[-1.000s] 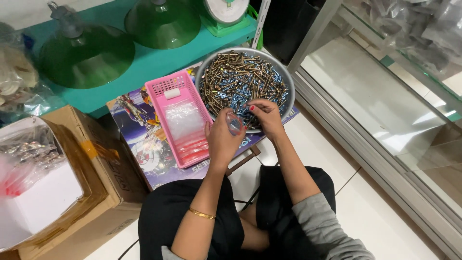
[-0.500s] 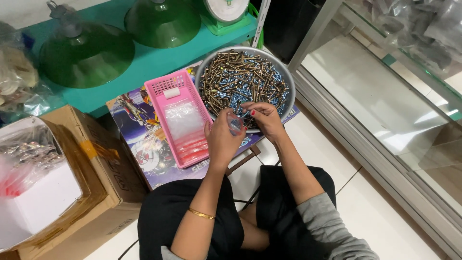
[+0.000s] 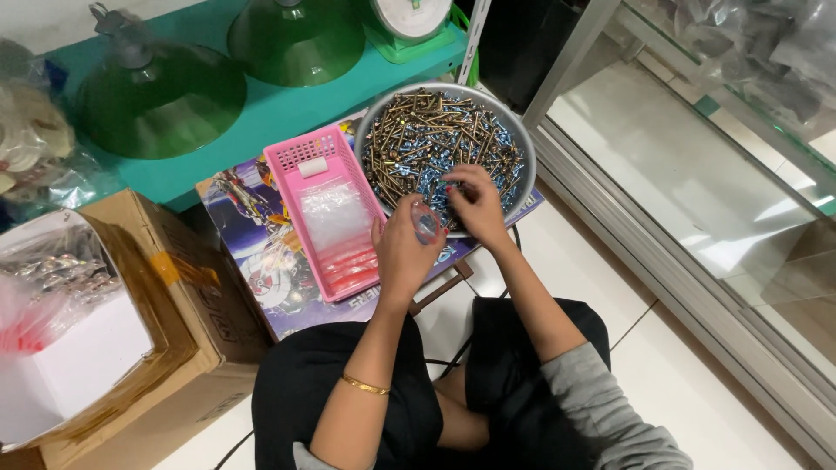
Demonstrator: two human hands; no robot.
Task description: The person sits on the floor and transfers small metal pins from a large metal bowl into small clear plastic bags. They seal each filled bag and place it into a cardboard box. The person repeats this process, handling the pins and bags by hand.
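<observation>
**Hands at the screw bowl**

We see the left hand [image 3: 402, 252] grasping a small clear bag [image 3: 424, 222] at the near rim of the round metal bowl [image 3: 522, 165]. The right hand [image 3: 475, 204] rests in the bowl on the screws and blue plugs [image 3: 435, 139], fingers curled; we cannot tell if they pinch anything. A pink basket [image 3: 300, 157] with clear bags lies just left of the bowl. A cardboard box [image 3: 200, 287] stands further left.

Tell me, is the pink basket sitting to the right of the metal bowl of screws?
No, the pink basket lies left of the metal bowl, beside the left hand.
</observation>
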